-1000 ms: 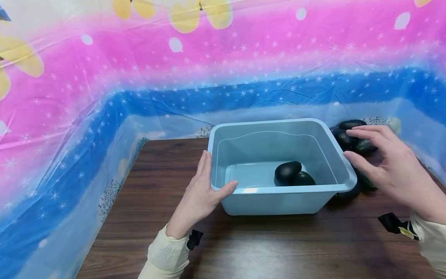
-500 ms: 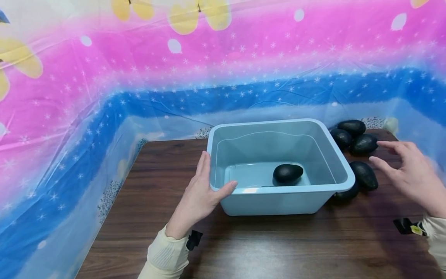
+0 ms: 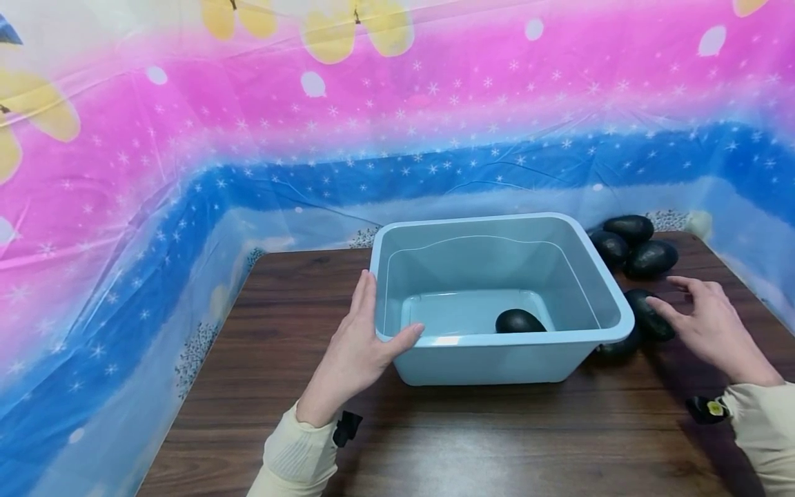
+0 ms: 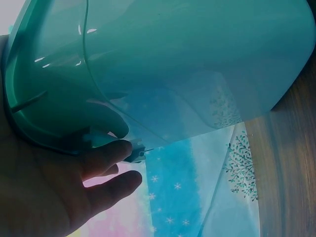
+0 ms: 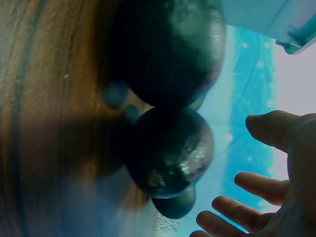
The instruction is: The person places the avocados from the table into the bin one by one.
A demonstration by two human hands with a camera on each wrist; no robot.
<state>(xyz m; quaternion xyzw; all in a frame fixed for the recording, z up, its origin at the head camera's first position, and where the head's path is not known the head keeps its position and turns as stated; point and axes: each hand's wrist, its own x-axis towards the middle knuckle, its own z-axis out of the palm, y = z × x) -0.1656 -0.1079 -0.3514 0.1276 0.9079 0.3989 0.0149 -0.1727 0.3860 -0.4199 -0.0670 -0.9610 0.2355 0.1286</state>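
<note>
While I watch the left hand (image 3: pixel 352 352) resting straight-fingered against the smooth plastic bin (image 3: pixel 484 362), the right hand (image 3: pixel 714 328) hovers, fingers relaxed, beside a glossy, dark oval avocado (image 3: pixel 647 319) on the wood-grain table (image 3: pixel 435 442) right of the bin, its long axis slanting far-left to near-right.

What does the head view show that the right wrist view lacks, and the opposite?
Only the head view: the left hand at the blue tub, and the dark oval inside.
Only the right wrist view: the row of separate fingers, mostly hidden from the head camera.
Both: the right hand, dark ovals outside, table, patterned cloth.
</note>
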